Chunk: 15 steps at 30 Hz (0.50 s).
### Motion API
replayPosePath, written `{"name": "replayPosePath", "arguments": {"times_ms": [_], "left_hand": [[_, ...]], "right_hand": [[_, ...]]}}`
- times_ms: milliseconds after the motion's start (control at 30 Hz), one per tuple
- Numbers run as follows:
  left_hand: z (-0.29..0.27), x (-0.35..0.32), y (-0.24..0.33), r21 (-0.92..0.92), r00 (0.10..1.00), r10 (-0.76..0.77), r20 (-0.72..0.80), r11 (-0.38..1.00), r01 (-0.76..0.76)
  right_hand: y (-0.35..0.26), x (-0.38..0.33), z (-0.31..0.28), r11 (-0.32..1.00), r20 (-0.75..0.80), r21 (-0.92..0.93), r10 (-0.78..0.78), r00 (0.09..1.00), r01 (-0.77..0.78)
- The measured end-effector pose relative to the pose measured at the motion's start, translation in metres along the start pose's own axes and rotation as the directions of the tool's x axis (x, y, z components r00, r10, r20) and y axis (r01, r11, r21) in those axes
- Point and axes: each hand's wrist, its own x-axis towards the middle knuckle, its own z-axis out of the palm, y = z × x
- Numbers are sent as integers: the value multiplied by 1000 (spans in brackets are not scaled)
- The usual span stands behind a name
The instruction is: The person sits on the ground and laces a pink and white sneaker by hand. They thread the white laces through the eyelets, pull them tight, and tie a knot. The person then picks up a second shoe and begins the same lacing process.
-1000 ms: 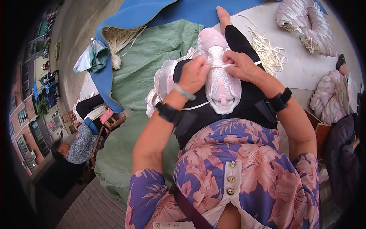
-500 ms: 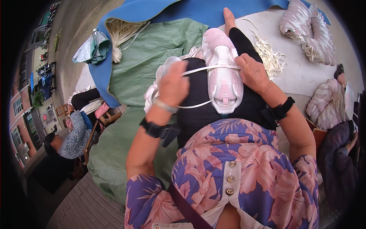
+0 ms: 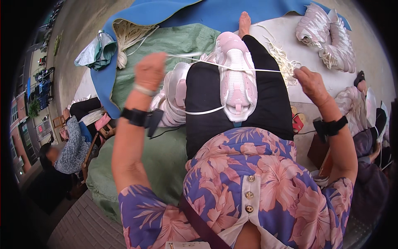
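A pink and white sneaker (image 3: 239, 89) lies along my black-trousered lap, toe pointing away from me. A white shoelace (image 3: 265, 70) crosses over its upper, stretched out to both sides. My left hand (image 3: 150, 71), somewhat blurred, is closed on the lace's left end, above the green sheet. The lace's right end is pinched in the fingers of my right hand (image 3: 314, 86), out past my right knee. A slack loop of white lace (image 3: 203, 113) runs from the shoe's heel leftward. More pink and white shoes (image 3: 170, 103) are bunched beside my left thigh.
Loose white laces (image 3: 286, 58) lie beyond my right leg, and a lace bundle (image 3: 126, 41) hangs at the blue mat (image 3: 186, 16). Rows of shoe uppers (image 3: 327, 37) lie far right. A person (image 3: 74, 145) sits at left; another (image 3: 369, 174) at right.
Both hands have moved apart, the left out to the left and away, the right out to the right. The lace between them is drawn longer across the shoe.
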Motion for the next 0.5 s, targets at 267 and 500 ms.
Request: {"name": "replayPosePath", "arguments": {"times_ms": [267,500], "left_hand": [[-84,-28,-130,422,981,-186,-62,886,195],[-146,-23,-179,371,987,32,-155,928,28]], "right_hand": [[52,-48,-72,980,-129,-170,82,988,-103],[98,-78,-199,819,-231,-573,-132,964,-25]]}}
